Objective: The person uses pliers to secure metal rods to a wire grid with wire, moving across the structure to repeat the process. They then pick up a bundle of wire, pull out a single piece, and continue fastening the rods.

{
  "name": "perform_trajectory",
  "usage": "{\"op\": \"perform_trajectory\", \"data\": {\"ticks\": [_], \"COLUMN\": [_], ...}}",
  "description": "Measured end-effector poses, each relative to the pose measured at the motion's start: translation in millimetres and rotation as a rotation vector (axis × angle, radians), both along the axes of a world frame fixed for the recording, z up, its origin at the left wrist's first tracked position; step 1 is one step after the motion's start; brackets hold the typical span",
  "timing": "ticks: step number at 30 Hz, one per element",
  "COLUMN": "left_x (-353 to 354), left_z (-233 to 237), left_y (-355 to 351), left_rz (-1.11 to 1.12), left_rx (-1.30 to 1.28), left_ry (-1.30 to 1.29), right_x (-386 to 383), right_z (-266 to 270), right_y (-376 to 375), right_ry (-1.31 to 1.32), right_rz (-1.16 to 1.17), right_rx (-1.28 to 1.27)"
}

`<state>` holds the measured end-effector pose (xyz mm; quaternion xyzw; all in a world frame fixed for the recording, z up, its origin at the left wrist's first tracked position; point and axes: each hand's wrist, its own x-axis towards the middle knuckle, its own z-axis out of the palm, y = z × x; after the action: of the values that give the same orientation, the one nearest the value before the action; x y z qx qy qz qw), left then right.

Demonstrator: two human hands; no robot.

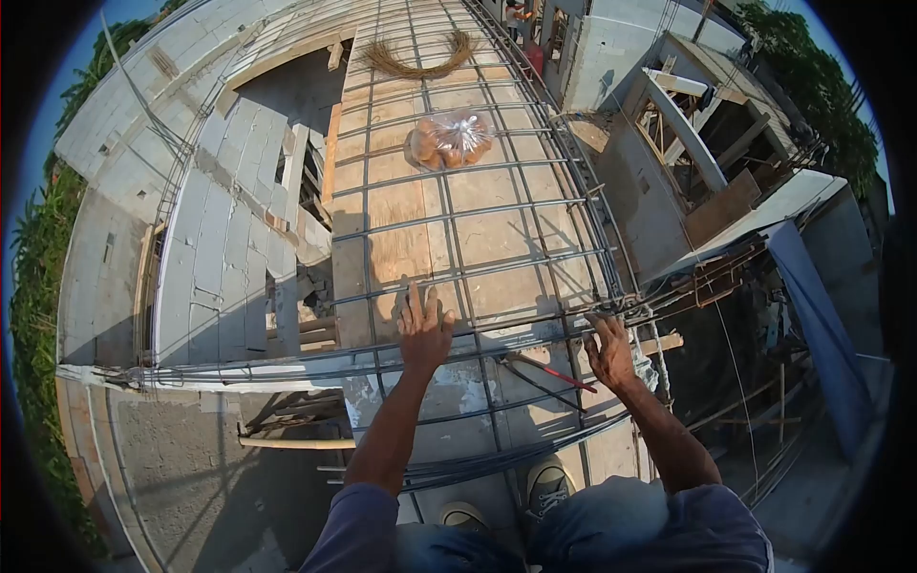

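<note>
Rebar grid laid over the deck, hands at its near edge

The rebar grid [478, 212] looks largely laid across the plywood deck [401, 239], though a bundle of loose bars [478, 468] by the shoes [549, 482] seems unplaced. The left hand [425, 329] lies flat on the grid, fingers spread, holding nothing. The right hand [611, 351] curls over an edge bar, but I cannot tell whether it grips. Red-handled pincers [554, 374] lie between them, nearer the right.

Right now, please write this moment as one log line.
left hand: flat on rebar grid | right hand: on grid's edge | red-handled tool: lies between hands
</note>
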<state>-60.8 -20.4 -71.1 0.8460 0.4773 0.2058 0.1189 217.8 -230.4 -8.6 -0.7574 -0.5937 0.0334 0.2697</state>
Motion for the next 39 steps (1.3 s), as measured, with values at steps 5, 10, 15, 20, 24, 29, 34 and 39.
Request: {"op": "perform_trajectory", "data": {"ticks": [5, 10, 15, 20, 24, 29, 34, 39], "left_x": [-0.3, 10.6, 11.9, 13.3, 12.1, 7.5, 3.0, -41.5], "left_z": [-12.9, -1.4, 1.9, 4.7, 3.4, -4.1, 11.3, 90.7], "left_y": [11.1, 8.8, 14.3, 14.1, 13.5, 10.3, 9.4, -32.2], "left_rz": [0.173, 0.162, 0.140, 0.152, 0.138, 0.099, 0.074, 0.154], "left_rx": [-0.332, -0.157, -0.118, -0.131, -0.096, -0.059, -0.066, -0.462], "left_ry": [0.070, 0.140, 0.131, 0.133, 0.104, 0.113, 0.047, -0.084], "right_x": [0.7, -10.9, -4.7, 1.7, 2.5, -10.8, -48.3, -77.0], "right_z": [-36.5, -24.7, -43.5, -57.3, -47.4, 8.3, 69.7, 212.2], "right_y": [54.0, 120.0, 153.9, 153.6, 152.9, 149.5, 46.8, -127.0], "right_ry": [0.073, 0.059, -0.168, -0.139, -0.050, 0.140, 0.520, 1.229], "right_rz": [-0.051, -0.084, -0.193, -0.128, -0.119, -0.158, -0.070, -0.221], "right_rx": [0.079, 0.043, -0.166, -0.189, -0.253, -0.384, -0.135, -0.687]}}
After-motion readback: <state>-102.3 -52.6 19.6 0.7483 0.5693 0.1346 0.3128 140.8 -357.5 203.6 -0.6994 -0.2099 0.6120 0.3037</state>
